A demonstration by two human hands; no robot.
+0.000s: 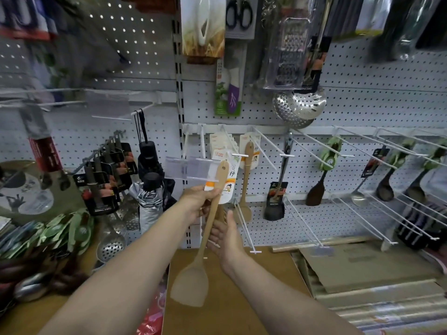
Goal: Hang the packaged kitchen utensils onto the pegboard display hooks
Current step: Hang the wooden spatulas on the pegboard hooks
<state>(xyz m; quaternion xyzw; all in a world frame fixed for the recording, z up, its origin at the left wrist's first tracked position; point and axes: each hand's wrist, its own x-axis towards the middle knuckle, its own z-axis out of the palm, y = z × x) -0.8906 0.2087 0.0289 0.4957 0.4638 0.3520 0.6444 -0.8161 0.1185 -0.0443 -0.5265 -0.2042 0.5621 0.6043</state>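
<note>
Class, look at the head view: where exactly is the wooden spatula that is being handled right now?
The wooden spatula is at centre frame, tilted, its handle gripped by the left hand, with the open right hand just beside it, below the clear price tag holder.

Head view (close) facing pegboard (362, 97).

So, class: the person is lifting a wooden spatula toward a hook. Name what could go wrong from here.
1. The left hand grips the spatula only high on its handle, so the long blade end could swing; the right hand is open beside it, not gripping.
2. The clear price tag fronts the hook, so the handle hole may miss the tip.
3. The spatula could knock the packs already hanging there.
</note>
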